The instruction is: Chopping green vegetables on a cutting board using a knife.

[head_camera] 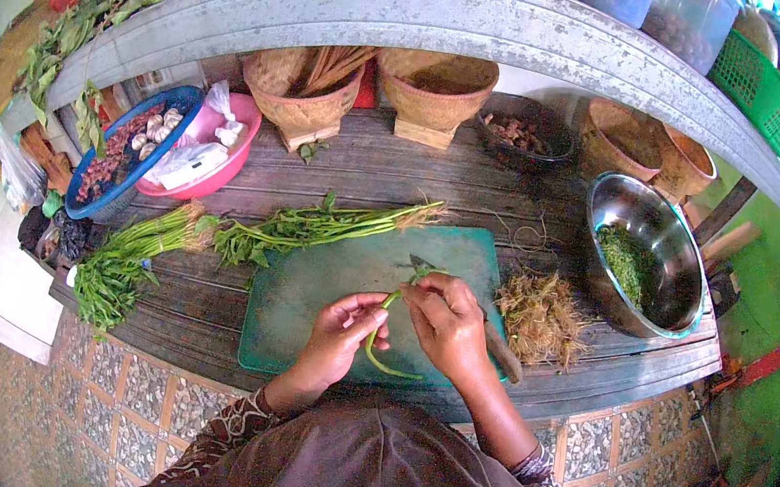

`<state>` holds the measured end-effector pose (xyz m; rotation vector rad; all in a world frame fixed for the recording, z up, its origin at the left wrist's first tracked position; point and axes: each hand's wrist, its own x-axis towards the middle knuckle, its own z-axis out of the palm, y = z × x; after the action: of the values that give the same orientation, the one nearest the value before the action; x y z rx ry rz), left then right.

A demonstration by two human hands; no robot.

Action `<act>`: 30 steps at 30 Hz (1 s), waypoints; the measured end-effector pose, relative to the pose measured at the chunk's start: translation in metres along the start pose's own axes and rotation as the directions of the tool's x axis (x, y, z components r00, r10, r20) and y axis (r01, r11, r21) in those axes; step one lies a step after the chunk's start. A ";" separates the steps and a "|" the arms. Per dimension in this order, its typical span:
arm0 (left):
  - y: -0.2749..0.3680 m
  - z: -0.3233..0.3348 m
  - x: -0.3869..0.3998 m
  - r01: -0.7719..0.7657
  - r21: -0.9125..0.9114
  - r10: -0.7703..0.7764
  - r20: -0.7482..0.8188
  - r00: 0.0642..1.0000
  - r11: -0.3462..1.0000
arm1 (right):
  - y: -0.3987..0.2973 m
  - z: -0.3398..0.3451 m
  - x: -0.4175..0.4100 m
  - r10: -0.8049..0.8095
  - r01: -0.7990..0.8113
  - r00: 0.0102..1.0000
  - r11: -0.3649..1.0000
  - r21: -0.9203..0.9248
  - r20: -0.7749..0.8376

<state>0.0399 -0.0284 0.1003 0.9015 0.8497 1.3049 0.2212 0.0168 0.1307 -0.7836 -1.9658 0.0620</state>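
Over the green cutting board (308, 306), my left hand (345, 334) pinches the middle of a curved green vegetable stem (375, 356). My right hand (447, 317) holds the stem's upper, leafy end. A knife with a wooden handle (503, 351) lies on the board, partly hidden beneath my right hand, its dark blade tip showing beyond the fingers. Long leafy stems with roots (318, 230) lie across the board's back left edge. Another rooted bunch of leafy greens (129, 261) lies further left. To the board's right is a heap of cut-off roots (542, 319).
A steel bowl with chopped greens (643, 255) stands right. At left are a blue basket of garlic and shallots (128, 154) and a pink basin (221, 177). Woven baskets (436, 91) and a dark bowl (526, 132) stand behind, below a grey metal shelf edge (435, 9).
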 end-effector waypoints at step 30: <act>0.009 0.005 -0.017 -0.086 0.314 0.059 0.097 0.994 0.946 | 0.000 0.014 -0.004 0.050 -0.052 0.998 0.995 0.081 0.030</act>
<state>0.0395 -0.0455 0.1112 1.2447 0.9836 1.2007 0.2115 0.0183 0.1206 -0.7832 -1.9564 0.1838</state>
